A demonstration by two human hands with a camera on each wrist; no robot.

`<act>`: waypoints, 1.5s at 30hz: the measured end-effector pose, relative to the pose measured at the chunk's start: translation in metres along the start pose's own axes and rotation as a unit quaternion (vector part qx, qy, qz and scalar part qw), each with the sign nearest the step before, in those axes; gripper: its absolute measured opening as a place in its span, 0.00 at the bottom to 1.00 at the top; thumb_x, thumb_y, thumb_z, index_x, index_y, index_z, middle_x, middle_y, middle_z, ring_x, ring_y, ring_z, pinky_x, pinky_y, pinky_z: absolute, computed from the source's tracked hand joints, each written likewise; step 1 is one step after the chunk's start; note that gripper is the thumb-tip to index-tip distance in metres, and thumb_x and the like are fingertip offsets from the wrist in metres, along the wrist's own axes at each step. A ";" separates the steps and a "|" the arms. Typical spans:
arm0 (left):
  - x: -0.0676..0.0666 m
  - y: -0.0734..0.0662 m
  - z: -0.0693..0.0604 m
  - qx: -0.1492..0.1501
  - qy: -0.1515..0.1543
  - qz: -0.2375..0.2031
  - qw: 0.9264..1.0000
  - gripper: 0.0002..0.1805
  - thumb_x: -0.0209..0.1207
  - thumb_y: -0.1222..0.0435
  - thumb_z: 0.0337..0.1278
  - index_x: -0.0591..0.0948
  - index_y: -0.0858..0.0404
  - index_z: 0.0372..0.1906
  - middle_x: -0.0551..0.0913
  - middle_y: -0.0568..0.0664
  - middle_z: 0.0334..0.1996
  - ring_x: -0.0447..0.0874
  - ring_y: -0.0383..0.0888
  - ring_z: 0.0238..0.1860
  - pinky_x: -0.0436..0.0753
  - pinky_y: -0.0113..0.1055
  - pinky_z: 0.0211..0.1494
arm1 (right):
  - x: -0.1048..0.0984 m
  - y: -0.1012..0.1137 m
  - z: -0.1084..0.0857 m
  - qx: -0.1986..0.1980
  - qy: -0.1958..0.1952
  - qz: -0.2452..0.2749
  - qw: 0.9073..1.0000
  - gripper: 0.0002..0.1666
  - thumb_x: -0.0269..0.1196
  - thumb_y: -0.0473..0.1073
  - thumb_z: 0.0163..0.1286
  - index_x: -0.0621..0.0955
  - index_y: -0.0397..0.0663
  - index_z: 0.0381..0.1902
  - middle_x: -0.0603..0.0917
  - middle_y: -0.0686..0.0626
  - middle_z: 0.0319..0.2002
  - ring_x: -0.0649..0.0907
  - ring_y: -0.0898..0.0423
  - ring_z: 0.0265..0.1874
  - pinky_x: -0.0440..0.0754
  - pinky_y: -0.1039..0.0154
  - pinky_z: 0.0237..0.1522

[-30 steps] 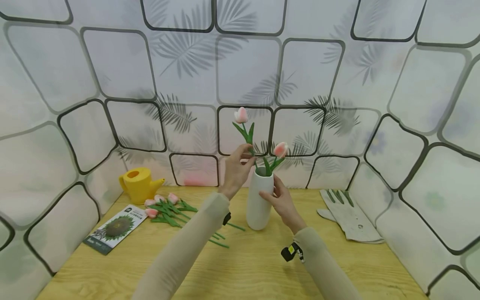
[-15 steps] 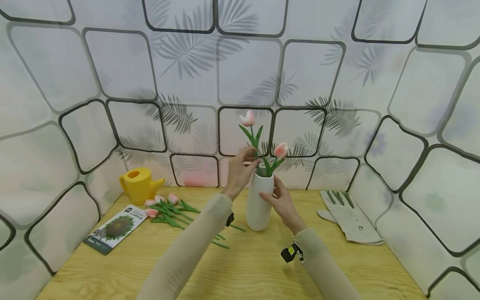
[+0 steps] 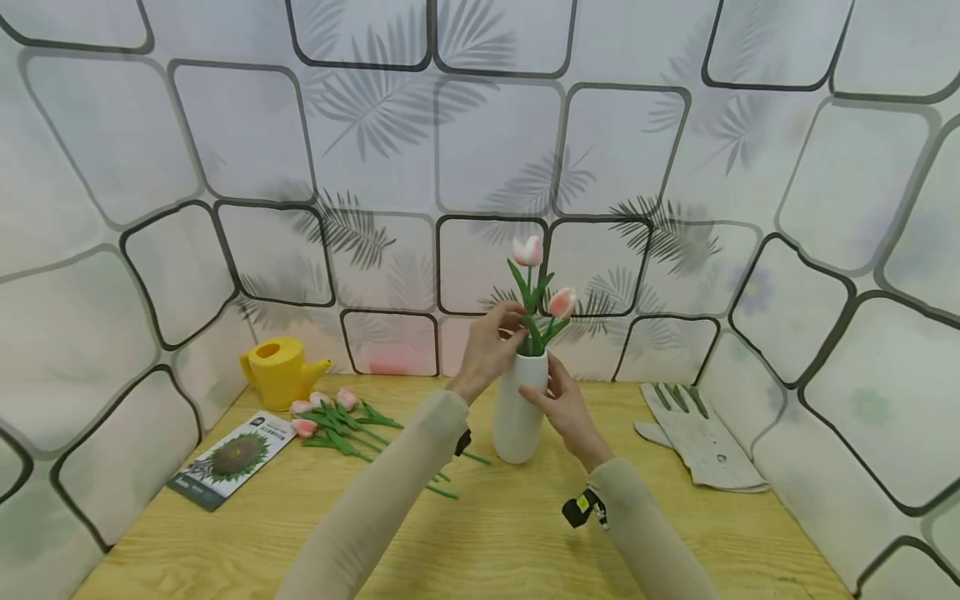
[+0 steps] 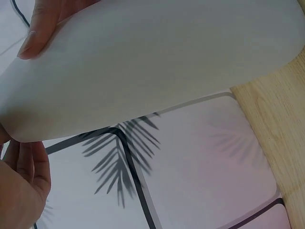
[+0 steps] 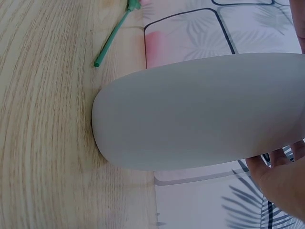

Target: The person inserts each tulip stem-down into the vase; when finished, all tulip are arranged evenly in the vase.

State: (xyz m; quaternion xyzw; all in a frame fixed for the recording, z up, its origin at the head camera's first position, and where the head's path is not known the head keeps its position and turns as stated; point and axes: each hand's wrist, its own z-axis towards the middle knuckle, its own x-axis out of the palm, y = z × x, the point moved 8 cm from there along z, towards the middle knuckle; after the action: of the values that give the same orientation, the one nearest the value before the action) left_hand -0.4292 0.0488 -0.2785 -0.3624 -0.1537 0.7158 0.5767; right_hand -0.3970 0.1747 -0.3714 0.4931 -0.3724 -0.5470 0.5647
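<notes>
A white vase point(image 3: 517, 421) stands upright on the wooden table. My right hand point(image 3: 566, 408) holds its upper right side, thumb across the front. At the mouth, my left hand point(image 3: 491, 346) pinches the stem of a pink-and-white artificial tulip point(image 3: 528, 252), whose lower stem is inside the vase. Another pink tulip point(image 3: 562, 302) leans right out of the vase. The left wrist view has the vase wall point(image 4: 157, 62) between both hands; in the right wrist view the vase base point(image 5: 124, 119) sits on the wood.
Several loose tulips point(image 3: 337, 425) lie on the table left of the vase. Behind them stands a yellow watering can point(image 3: 281, 375), with a sunflower seed packet point(image 3: 234, 457) in front of it. A pale glove point(image 3: 701, 437) lies at the right. Patterned fabric walls point(image 3: 495, 142) surround the table.
My left hand has moved right and slightly down with the tulip, which now stands over the vase mouth, its stem deeper inside. The right hand and vase have stayed in place.
</notes>
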 end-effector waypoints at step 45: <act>-0.042 0.044 -0.028 -0.055 0.042 -0.069 0.995 0.12 0.67 0.68 0.57 0.85 0.63 0.47 0.89 0.56 0.39 0.87 0.45 0.39 0.85 0.35 0.42 | -0.006 -0.025 0.012 -0.025 -0.028 -0.003 0.999 0.49 0.65 0.41 0.68 0.52 0.53 0.78 0.60 0.45 0.75 0.66 0.41 0.71 0.64 0.39 0.70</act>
State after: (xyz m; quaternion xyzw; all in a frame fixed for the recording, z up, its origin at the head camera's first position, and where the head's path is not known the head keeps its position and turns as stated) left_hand -0.4377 -0.0084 -0.3119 -0.4117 -0.1936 0.6487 0.6101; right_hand -0.4157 0.1812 -0.3920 0.4647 -0.3727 -0.5711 0.5647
